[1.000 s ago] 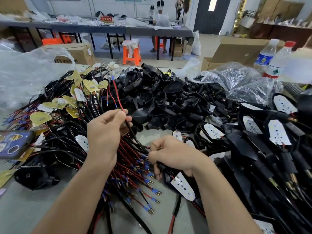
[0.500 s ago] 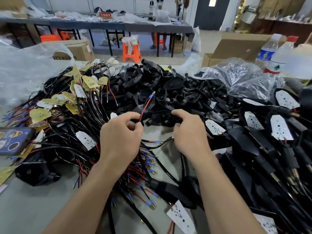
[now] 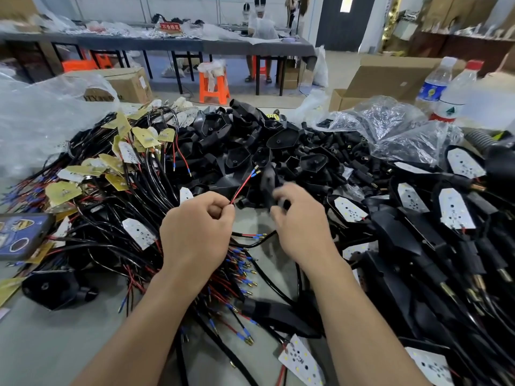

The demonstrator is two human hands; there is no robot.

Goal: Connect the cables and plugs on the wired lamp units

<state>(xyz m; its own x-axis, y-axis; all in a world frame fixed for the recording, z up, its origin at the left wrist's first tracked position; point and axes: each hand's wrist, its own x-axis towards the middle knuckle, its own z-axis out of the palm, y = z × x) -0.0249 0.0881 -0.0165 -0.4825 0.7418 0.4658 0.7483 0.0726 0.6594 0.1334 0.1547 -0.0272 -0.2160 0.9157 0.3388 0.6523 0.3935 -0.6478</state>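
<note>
Nearest, a flat white board (image 3: 301,363) dotted with small dark spots lies on the smooth grey table (image 3: 41,344), beside loose black cables tipped with blue sleeves and brass pins (image 3: 245,337). A glossy black lamp shell (image 3: 53,291) sits at the near left.

Above these, the left hand (image 3: 195,232) is closed, thumb and forefinger pinching a thin red wire (image 3: 242,185). The wire runs straight, its long axis slanting up and to the right, its blue-sleeved brass tip pointing far right over the pile. Just to its right, the right hand (image 3: 301,227) curls its fingers around a black plastic shell (image 3: 269,188), blurred.

Beyond lies a heap of black shells (image 3: 250,143), yellowish boards (image 3: 145,137) on the left, crinkled clear bags (image 3: 390,123) and two plastic bottles (image 3: 446,87) far right.
</note>
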